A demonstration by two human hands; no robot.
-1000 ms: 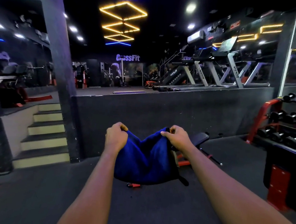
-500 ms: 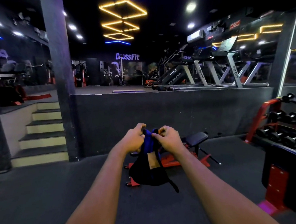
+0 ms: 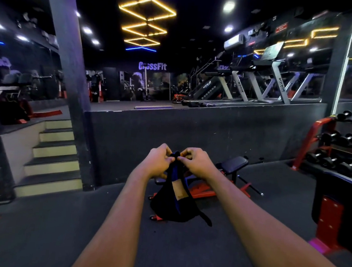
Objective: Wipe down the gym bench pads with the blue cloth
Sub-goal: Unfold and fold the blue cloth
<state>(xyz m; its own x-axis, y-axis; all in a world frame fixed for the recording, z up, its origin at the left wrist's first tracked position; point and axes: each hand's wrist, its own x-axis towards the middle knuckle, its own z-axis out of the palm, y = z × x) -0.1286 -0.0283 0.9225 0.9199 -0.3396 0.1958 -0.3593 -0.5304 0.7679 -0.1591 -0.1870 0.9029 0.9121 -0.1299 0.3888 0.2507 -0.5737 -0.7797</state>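
Note:
The blue cloth (image 3: 170, 203) hangs folded in half in front of me and looks nearly black in the dim light. My left hand (image 3: 158, 161) and my right hand (image 3: 196, 163) pinch its top corners together, knuckles almost touching. Behind the cloth on the floor stands a low gym bench with a black pad (image 3: 234, 162) on a red frame (image 3: 204, 192); the cloth hides much of it. Both hands are held in the air, well short of the pad.
A dark raised platform wall (image 3: 191, 138) runs behind the bench, with treadmills (image 3: 268, 81) on top. Steps (image 3: 52, 158) rise at the left beside a pillar (image 3: 74, 84). A red dumbbell rack (image 3: 340, 149) and another black padded bench (image 3: 340, 213) stand at the right.
My hands came together from about a cloth's width apart, folding the spread blue cloth in half so it now hangs narrow. The bench behind it became visible.

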